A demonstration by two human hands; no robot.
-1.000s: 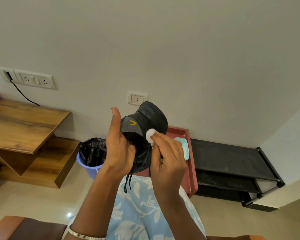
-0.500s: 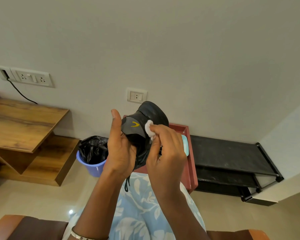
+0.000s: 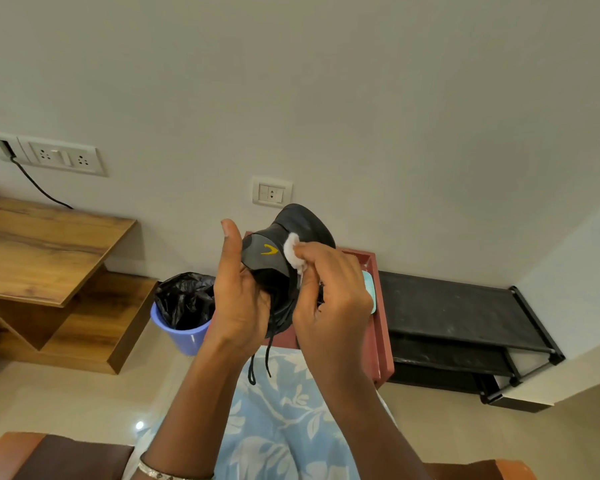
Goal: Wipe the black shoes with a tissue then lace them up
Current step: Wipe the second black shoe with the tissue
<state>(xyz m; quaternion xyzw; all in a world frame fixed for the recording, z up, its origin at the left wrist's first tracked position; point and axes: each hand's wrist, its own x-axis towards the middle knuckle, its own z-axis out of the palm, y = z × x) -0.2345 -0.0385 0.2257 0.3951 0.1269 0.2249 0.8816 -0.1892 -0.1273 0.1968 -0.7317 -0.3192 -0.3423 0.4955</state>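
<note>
At frame centre, the raised left hand (image 3: 239, 299) grips a black lace-up shoe (image 3: 298, 230); the right hand (image 3: 329, 299) pinches a white tissue wad (image 3: 291, 251) against it.

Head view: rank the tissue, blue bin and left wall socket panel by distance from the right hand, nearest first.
1. tissue: pinched in the right hand, pressed against the black shoe.
2. blue bin: on the floor to the left, beyond the left hand.
3. socket panel: on the wall, far left and higher up.
</note>
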